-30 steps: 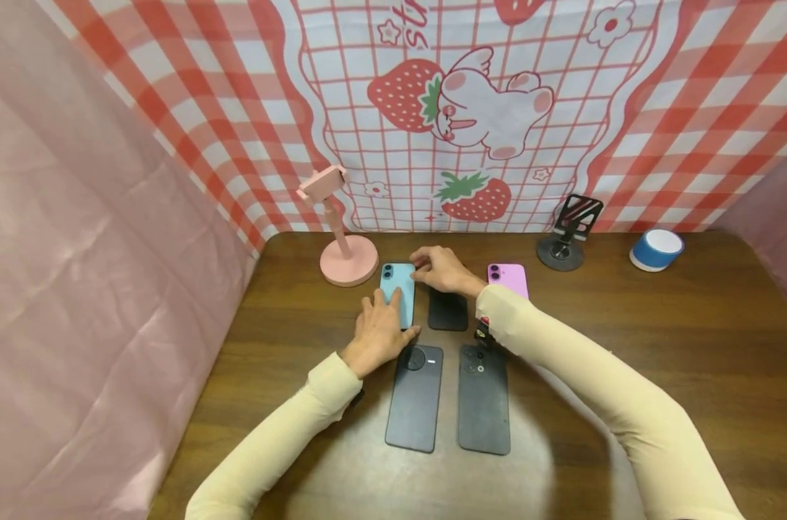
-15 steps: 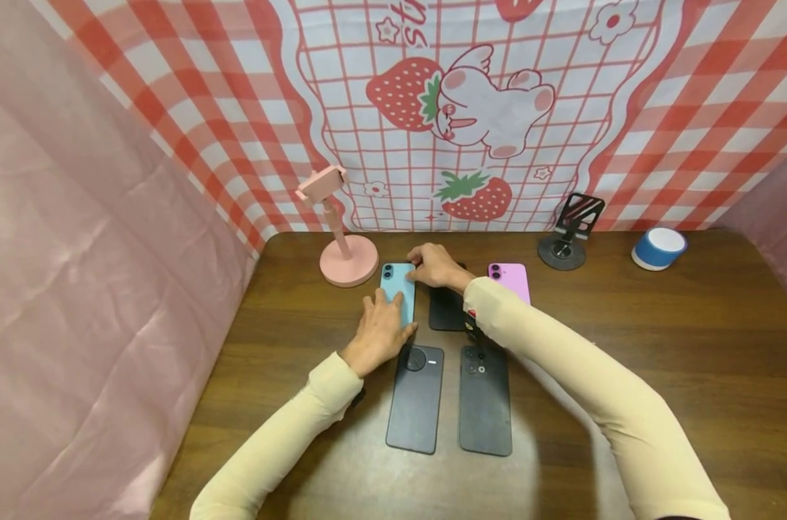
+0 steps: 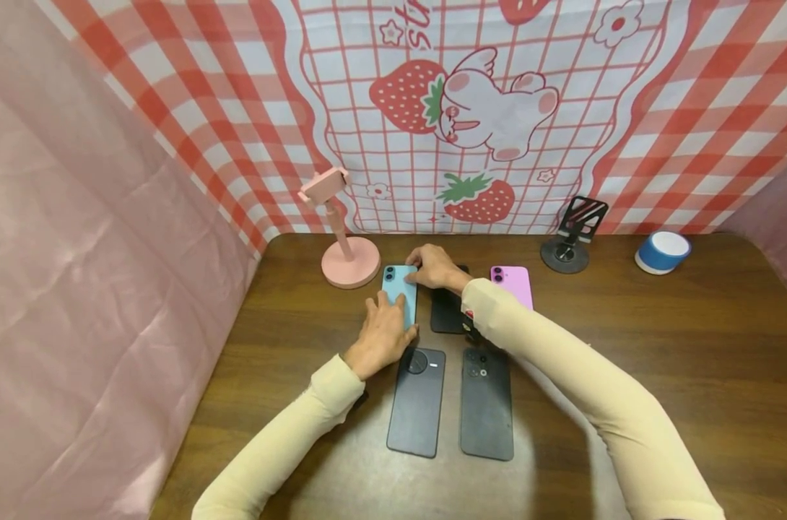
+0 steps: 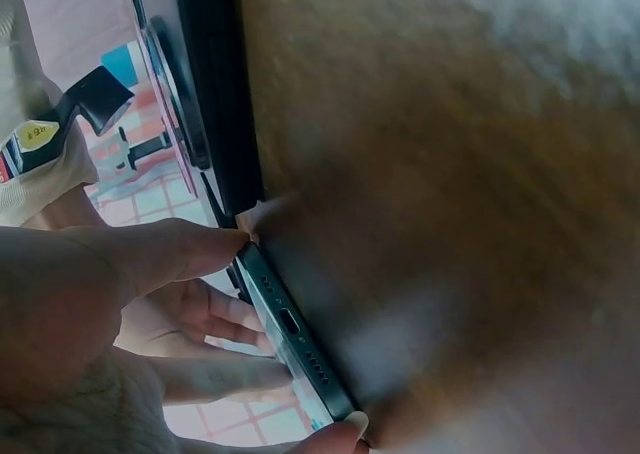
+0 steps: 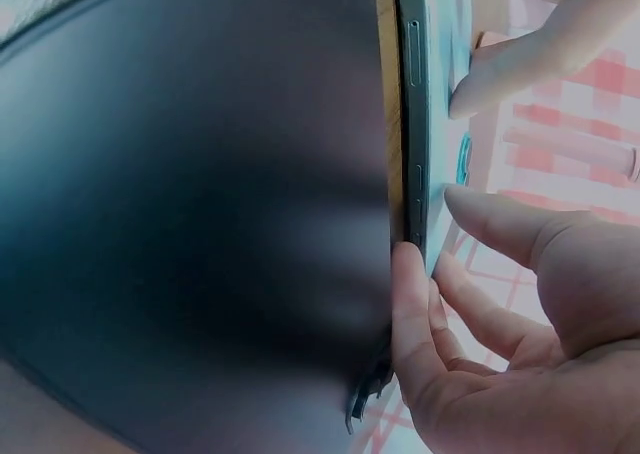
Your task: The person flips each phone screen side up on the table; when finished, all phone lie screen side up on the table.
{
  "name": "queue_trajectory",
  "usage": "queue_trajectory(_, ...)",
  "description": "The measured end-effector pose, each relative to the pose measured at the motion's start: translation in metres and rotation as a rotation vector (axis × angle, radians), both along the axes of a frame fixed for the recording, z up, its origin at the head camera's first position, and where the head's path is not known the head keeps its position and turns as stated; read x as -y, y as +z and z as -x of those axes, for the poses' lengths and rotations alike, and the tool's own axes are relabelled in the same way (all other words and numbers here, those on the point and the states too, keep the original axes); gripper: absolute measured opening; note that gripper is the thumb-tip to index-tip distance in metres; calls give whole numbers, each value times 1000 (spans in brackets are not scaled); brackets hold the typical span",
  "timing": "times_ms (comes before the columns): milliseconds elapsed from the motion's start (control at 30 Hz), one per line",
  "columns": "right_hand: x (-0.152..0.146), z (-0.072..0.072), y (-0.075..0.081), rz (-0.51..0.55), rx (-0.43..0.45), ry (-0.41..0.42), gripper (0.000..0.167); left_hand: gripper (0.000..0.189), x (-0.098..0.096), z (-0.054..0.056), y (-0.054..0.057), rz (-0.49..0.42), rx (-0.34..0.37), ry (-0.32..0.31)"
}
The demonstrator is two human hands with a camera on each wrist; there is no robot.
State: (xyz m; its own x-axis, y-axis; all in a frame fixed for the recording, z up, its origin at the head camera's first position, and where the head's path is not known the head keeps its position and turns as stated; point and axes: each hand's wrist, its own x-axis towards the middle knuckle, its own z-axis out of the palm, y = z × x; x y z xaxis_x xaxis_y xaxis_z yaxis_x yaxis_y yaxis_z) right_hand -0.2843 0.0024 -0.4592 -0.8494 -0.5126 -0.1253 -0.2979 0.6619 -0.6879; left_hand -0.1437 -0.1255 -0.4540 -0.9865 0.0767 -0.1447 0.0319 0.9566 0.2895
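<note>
A light blue phone point(image 3: 400, 280) lies camera side up at the back of the table. My left hand point(image 3: 382, 336) grips its lower end; in the left wrist view, the thumb point(image 4: 185, 254) and another finger press opposite corners beside the charging port of the phone point(image 4: 312, 354). At the upper right corner, my right hand point(image 3: 435, 267) pinches it. The right wrist view shows the right thumb point(image 5: 500, 224) on the phone's back and fingertips against the button edge of the phone point(image 5: 414, 104). Under the right wrist lies a black phone point(image 3: 445, 312), partly covered.
Two dark grey phones, one left point(image 3: 418, 412) and one right point(image 3: 487, 415), lie nearer me. A pink phone point(image 3: 517, 282) is half hidden by the right sleeve. Along the back stand a pink phone stand point(image 3: 351, 263), a black phone stand point(image 3: 565, 253) and a blue-and-white cylinder point(image 3: 663, 253).
My right hand has shifted slightly left along the light blue phone's top corner. The left hand stays at its lower end, and the phone has hardly moved.
</note>
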Motion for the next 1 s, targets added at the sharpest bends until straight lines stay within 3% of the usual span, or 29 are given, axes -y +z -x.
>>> queue_trajectory(200,0,-2,-1,0,-24,-8,36,67,1,-2,-1,-12,-13,-13)
queue_trajectory(367,-1,-1,0,60,19,-28,31,66,3,-2,0,-28,-33,-39)
queue_trajectory(667,-8,-2,8,244,223,-128,27,66,9,-2,3,-196,-14,-23)
queue_trajectory(1000,-11,-9,13,543,491,-155,44,64,26,-2,7,-425,-23,-40)
